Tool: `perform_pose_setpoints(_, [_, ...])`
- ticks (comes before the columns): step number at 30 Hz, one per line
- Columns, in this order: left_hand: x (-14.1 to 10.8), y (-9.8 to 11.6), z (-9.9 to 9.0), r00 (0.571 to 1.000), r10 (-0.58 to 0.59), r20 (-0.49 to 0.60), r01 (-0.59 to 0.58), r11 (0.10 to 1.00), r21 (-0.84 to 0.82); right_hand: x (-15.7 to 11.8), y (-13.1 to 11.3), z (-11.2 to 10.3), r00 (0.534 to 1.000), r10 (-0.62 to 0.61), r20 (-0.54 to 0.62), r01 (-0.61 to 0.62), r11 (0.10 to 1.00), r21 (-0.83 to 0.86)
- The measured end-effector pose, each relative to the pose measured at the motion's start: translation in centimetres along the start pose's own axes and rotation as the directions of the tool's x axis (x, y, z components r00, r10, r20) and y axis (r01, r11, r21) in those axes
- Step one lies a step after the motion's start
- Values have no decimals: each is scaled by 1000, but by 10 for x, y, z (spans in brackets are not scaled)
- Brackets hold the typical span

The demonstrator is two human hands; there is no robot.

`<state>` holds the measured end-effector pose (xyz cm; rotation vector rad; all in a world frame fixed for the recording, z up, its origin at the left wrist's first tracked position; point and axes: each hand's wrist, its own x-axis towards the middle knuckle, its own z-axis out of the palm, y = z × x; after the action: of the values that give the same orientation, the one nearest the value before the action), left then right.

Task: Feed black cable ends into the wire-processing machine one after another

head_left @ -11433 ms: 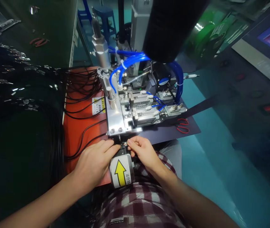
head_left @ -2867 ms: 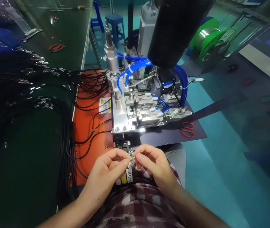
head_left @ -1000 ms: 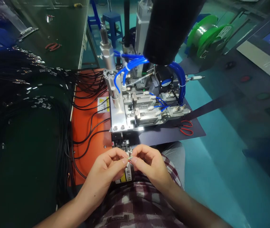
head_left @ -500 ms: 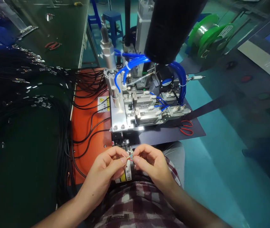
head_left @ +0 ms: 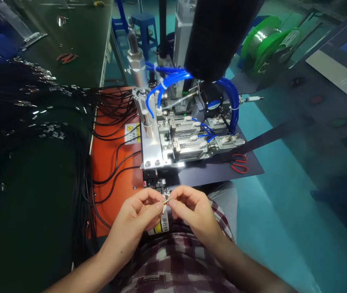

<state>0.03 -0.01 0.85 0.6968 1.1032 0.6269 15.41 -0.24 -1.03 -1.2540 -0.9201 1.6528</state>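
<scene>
Thin coloured wires, green and red among them, run between my two hands close to my lap. My left hand pinches them from one side between thumb and forefinger. From the other side my right hand pinches the same wires, its fingertips almost touching the left ones. Just beyond the hands is the front end of a metal machine with blue air hoses. Below the fingers a white and yellow label shows. The wire ends are mostly hidden by the fingertips.
Black cables lie in bundles at the left, several crossing an orange plate. Red-handled scissors rest on a dark board right of the machine. A green wire spool stands at the back right. Red-handled pliers lie on the green table.
My right fingertips have shifted slightly left toward the left ones, and less of the coloured wires shows between them. Both hands keep their pinch.
</scene>
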Motion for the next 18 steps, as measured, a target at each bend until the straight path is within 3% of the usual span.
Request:
perform_pose_setpoints(4, [1, 2, -1, 1000, -13, 8, 13, 1000, -19, 1, 3, -3, 997, -25, 76, 25, 1000, -4])
perform_pose_setpoints(7, [1, 5, -1, 999, -38, 26, 37, 999, 17, 3, 1, -10, 984, -108, 144, 123, 987, -100])
perform_pose_setpoints(11, [0, 6, -1, 995, -77, 57, 72, 994, 85, 9, -6, -21, 922, -243, 302, 317, 921, -225])
perform_pose_setpoints(13, [-1, 6, -1, 996, -77, 52, 70, 991, 116, 11, -9, -24, 898, -257, 358, 355, 903, -241])
perform_pose_setpoints(18, [-1, 6, 1, 999, -38, 6, 36, 989, 146, 9, -3, -23, 966, -125, 225, 164, 973, -161])
